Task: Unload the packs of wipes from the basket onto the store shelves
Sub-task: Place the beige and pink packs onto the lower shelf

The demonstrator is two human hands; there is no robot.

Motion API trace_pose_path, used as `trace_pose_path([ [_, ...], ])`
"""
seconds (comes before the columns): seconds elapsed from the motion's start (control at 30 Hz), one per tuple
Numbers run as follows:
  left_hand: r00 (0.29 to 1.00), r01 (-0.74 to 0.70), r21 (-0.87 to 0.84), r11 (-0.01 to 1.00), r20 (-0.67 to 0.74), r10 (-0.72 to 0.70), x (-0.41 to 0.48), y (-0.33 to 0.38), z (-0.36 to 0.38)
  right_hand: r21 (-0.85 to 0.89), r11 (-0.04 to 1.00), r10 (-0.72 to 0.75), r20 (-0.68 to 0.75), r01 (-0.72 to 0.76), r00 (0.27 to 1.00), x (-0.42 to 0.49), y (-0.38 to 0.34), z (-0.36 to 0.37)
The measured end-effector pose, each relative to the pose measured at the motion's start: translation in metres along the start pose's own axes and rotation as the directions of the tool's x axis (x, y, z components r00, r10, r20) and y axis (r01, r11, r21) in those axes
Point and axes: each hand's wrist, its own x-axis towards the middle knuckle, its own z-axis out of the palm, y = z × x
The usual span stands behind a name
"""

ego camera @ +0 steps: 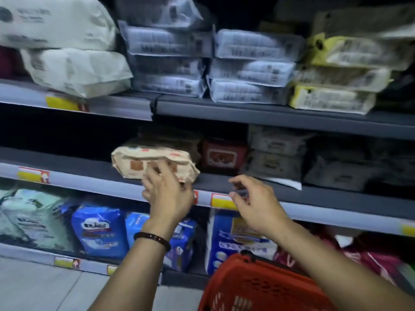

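Wipes pack, beige, sits mid-frame on the middle shelf, left hand grasping it; right hand loose, holding nothing. Red basket (contents hidden) may hold more.

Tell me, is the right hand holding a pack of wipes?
No, the right hand is open and empty by the shelf edge, while the left hand holds the beige pack.
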Motion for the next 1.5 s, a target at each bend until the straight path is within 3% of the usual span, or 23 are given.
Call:
trace_pose_path([
  [0.07, 0.955, -0.191, -0.001, 0.982, 0.231, 0.186, -0.023, 0.017, 0.011, -0.019, 1.000, -0.001, -0.025, 0.001, 1.000, -0.039, 0.028, -0.015],
  [0.1, 0.894, -0.278, -0.023, 0.960, 0.360, 0.267, -0.038, 0.027, 0.017, -0.011, 1.000, 0.019, -0.020, -0.020, 1.000, -0.060, 0.044, -0.020],
  [0.13, 0.805, -0.342, -0.050, 0.938, 0.500, 0.320, -0.054, 0.040, 0.021, 0.009, 0.998, 0.059, -0.006, -0.059, 0.998, -0.082, 0.060, -0.025],
  [0.23, 0.440, -0.479, -0.093, 0.873, 0.835, 0.330, -0.103, 0.077, 0.035, 0.020, 0.970, 0.239, 0.089, -0.242, 0.967, -0.147, 0.107, -0.032],
  [0.33, 0.109, -0.650, -0.108, 0.752, 0.967, 0.232, -0.146, 0.106, 0.052, -0.025, 0.907, 0.417, 0.182, -0.420, 0.890, -0.204, 0.152, -0.028],
  [0.4, 0.002, -0.723, -0.106, 0.682, 0.988, 0.156, -0.168, 0.116, 0.063, -0.082, 0.822, 0.566, 0.231, -0.563, 0.791, -0.235, 0.182, -0.016],
  [0.47, -0.053, -0.746, -0.117, 0.655, 0.992, 0.117, -0.187, 0.115, 0.073, -0.160, 0.723, 0.685, 0.288, -0.672, 0.669, -0.258, 0.207, 0.001],
  [0.57, -0.071, -0.787, -0.057, 0.614, 0.997, 0.001, -0.207, 0.101, 0.097, -0.244, 0.684, 0.721, 0.367, -0.688, 0.587, -0.276, 0.228, 0.028],
  [0.67, 0.033, -0.896, 0.078, 0.438, 0.993, -0.110, -0.211, 0.100, 0.120, -0.268, 0.720, 0.682, 0.443, -0.640, 0.582, -0.275, 0.242, 0.052],
  [0.7, 0.036, -0.891, 0.068, 0.450, 0.996, -0.079, -0.212, 0.104, 0.125, -0.260, 0.717, 0.683, 0.452, -0.647, 0.574, -0.276, 0.249, 0.061],
  [0.83, -0.029, -0.742, -0.117, 0.660, 0.989, 0.143, -0.215, 0.115, 0.138, -0.183, 0.612, 0.761, 0.400, -0.770, 0.510, -0.284, 0.289, 0.109],
  [0.9, -0.054, -0.729, -0.126, 0.673, 0.990, 0.127, -0.212, 0.112, 0.141, -0.150, 0.634, 0.742, 0.393, -0.759, 0.543, -0.285, 0.304, 0.134],
  [0.97, -0.083, -0.774, -0.083, 0.627, 0.996, 0.030, -0.209, 0.105, 0.147, -0.209, 0.679, 0.723, 0.352, -0.704, 0.594, -0.280, 0.294, 0.136],
  [1.07, -0.062, -0.849, 0.009, 0.528, 0.991, -0.116, -0.206, 0.100, 0.154, -0.321, 0.685, 0.728, 0.332, -0.654, 0.600, -0.278, 0.281, 0.136],
  [1.13, -0.051, -0.855, 0.016, 0.519, 0.992, -0.116, -0.204, 0.101, 0.156, -0.289, 0.667, 0.743, 0.316, -0.686, 0.590, -0.278, 0.274, 0.137],
  [1.3, -0.053, -0.759, -0.041, 0.650, 0.999, 0.001, -0.201, 0.106, 0.156, -0.159, 0.669, 0.731, 0.319, -0.727, 0.603, -0.291, 0.295, 0.152],
  [1.5, -0.003, -0.790, 0.051, 0.611, 0.996, -0.087, -0.191, 0.095, 0.137, -0.035, 0.744, 0.625, 0.389, -0.668, 0.676, -0.275, 0.253, 0.098],
])
